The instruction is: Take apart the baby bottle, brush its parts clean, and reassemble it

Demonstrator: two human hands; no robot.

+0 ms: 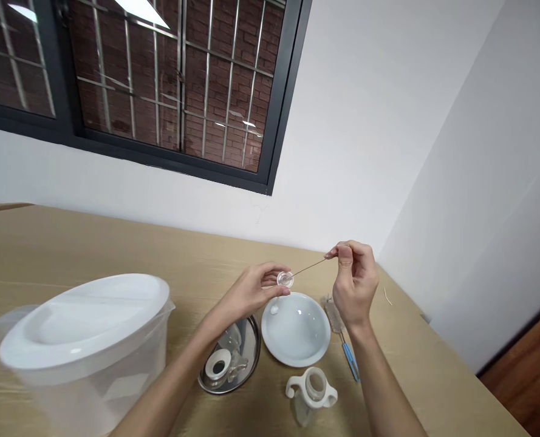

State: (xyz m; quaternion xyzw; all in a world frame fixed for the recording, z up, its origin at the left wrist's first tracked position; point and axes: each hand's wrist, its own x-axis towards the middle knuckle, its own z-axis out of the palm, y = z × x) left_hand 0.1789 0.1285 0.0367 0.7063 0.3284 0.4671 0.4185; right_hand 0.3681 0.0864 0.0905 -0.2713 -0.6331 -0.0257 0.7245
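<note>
My left hand [256, 288] pinches a small clear round piece [285, 279], perhaps a baby bottle part, above the far rim of a white bowl [296, 331]. Between the fingers of my right hand [354, 282] is a thin wire rod [310, 266], slanting down left to the clear piece. Whether its tip is inside the piece or only touching it, I cannot tell. A small whitish blob [274, 309] shows at the bowl's left inner side, below my left hand. Nearer to me stands a clear bottle with white handles [313, 391], its top open.
Partly behind my left forearm, a round metal tray [250, 358] holds a white ring [217, 365] and clear parts. A bottle brush with blue handle [349, 358] lies beside the bowl. A large lidded plastic bin [87, 340] stands left. A thin white strip [387, 296] lies right.
</note>
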